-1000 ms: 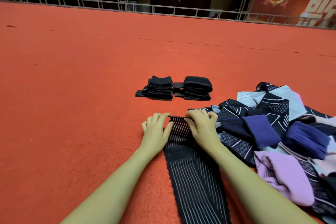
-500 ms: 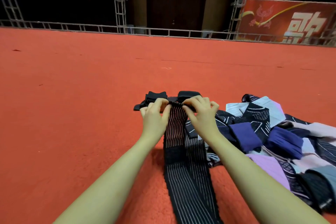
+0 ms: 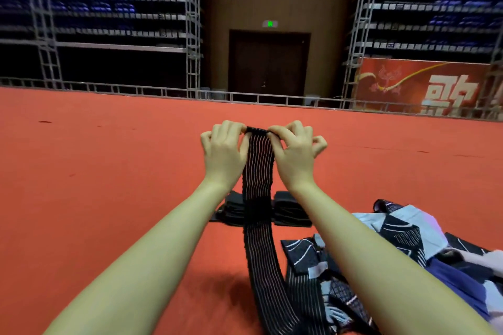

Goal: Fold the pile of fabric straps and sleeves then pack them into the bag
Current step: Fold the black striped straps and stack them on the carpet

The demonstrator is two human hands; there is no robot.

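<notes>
Both hands raised higher than before, left hand (image 3: 223, 150) and right hand (image 3: 294, 150) pinching striped strap (image 3: 258, 171) top corners, arms outstretched

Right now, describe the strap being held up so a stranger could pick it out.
On the red carpet, find both raised hands: the left hand and right hand pinch its top end. It is the long black strap with thin pale lengthwise stripes, hanging taut, unlike the folded black bundles behind it.

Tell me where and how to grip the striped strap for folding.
Grip the striped strap at its top end, one corner per hand, coming in from either side. It is long, flat and limp, so pinched corners keep its width spread. The left hand and right hand pinch there now.
</notes>
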